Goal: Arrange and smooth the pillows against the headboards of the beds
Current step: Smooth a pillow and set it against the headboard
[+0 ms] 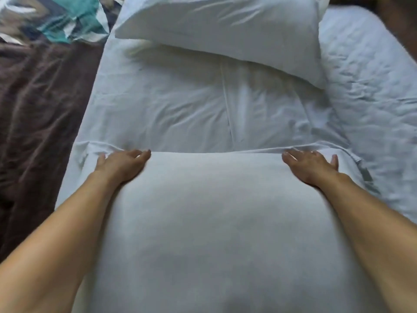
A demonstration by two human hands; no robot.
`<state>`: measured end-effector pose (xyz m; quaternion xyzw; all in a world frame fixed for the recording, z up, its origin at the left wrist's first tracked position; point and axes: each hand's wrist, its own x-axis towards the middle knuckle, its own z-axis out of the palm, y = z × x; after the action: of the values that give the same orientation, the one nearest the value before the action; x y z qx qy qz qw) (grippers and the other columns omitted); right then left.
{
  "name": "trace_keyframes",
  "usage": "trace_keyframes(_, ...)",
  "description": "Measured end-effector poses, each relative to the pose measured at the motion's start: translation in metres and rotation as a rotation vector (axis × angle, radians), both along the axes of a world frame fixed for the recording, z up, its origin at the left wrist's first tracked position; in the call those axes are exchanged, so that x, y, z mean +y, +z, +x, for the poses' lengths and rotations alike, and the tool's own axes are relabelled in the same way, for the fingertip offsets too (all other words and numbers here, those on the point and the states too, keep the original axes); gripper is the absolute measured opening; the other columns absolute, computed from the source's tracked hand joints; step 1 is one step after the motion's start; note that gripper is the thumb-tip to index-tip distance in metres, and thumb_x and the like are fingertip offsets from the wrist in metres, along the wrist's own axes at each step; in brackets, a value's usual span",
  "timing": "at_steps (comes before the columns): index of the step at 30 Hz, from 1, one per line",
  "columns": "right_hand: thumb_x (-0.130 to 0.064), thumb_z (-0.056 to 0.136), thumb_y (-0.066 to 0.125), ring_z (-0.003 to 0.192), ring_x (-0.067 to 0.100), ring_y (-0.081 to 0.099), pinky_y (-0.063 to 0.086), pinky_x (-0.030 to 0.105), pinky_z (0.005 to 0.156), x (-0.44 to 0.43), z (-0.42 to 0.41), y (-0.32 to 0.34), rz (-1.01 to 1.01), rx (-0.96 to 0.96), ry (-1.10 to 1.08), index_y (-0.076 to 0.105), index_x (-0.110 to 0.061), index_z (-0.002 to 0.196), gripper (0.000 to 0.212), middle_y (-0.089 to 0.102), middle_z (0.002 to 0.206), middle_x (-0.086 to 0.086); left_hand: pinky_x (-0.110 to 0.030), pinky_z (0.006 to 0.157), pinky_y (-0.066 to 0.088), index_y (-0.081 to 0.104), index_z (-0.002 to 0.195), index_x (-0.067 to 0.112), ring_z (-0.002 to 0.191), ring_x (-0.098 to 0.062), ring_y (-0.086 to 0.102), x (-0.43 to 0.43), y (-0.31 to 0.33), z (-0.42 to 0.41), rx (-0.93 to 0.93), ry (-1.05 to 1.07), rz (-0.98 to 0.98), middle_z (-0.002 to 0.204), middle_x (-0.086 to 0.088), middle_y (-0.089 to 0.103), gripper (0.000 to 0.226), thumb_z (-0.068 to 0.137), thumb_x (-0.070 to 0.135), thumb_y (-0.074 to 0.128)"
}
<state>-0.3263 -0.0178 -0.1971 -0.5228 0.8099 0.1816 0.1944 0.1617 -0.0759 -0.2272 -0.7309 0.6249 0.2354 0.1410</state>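
White cotton throughout; items listed near to far.

Near pillow (216,222): white, plump, fills the foreground between both forearms, lying on the bed.

Left hand (123,163): palm down on the near pillow's far left corner, fingers nearly straight with tips dipping over the far edge, thumb spread; nothing pinched.

Right hand (311,164): same on the far right corner, palm flat, fingers extended, thumb out to the side; pressing, not gripping.

Seamed white bedding (180,105): flat and creased, just beyond the near pillow.

Far pillow (221,26): white, tilted, resting on the seamed bedding's far end.

White duvet (372,82): rumpled, right side.

Brown blanket (38,105): left side.

Teal patterned fabric (56,21): upper left, blurred.
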Motion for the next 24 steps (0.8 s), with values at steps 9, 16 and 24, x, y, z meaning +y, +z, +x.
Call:
trace_keyframes(9, -0.081, 0.087, 0.021, 0.148, 0.032, 0.029, 0.004, 0.057, 0.119, 0.011, -0.014, 0.005, -0.043, -0.036, -0.105, 0.029, -0.054, 0.148, 0.067, 0.038, 0.160, 0.002, -0.047, 0.122, 0.017, 0.054, 0.140, 0.046, 0.145, -0.028, 0.039, 0.005, 0.003, 0.007, 0.047, -0.001, -0.009, 0.152, 0.003, 0.050, 0.067, 0.092, 0.077, 0.019)
trace_keyframes(16, -0.077, 0.089, 0.027, 0.145, 0.035, 0.031, 0.005, 0.062, 0.119, 0.071, 0.003, 0.046, -0.133, -0.012, -0.123, 0.022, -0.042, 0.156, 0.075, 0.039, 0.158, 0.006, -0.048, 0.115, 0.025, 0.058, 0.137, 0.040, 0.132, -0.033, 0.051, 0.060, 0.052, 0.005, -0.055, -0.103, -0.120, 0.138, -0.007, 0.063, 0.063, 0.097, 0.067, 0.017)
trace_keyframes(24, -0.081, 0.086, 0.022, 0.142, 0.031, 0.030, -0.001, 0.066, 0.116, 0.168, 0.023, 0.118, -0.284, 0.026, -0.103, 0.002, -0.049, 0.155, 0.079, 0.038, 0.155, 0.006, -0.049, 0.107, 0.032, 0.066, 0.107, 0.030, 0.119, -0.032, 0.057, 0.153, 0.135, 0.011, -0.080, -0.187, -0.352, 0.117, -0.009, 0.071, 0.062, 0.094, 0.065, 0.017)
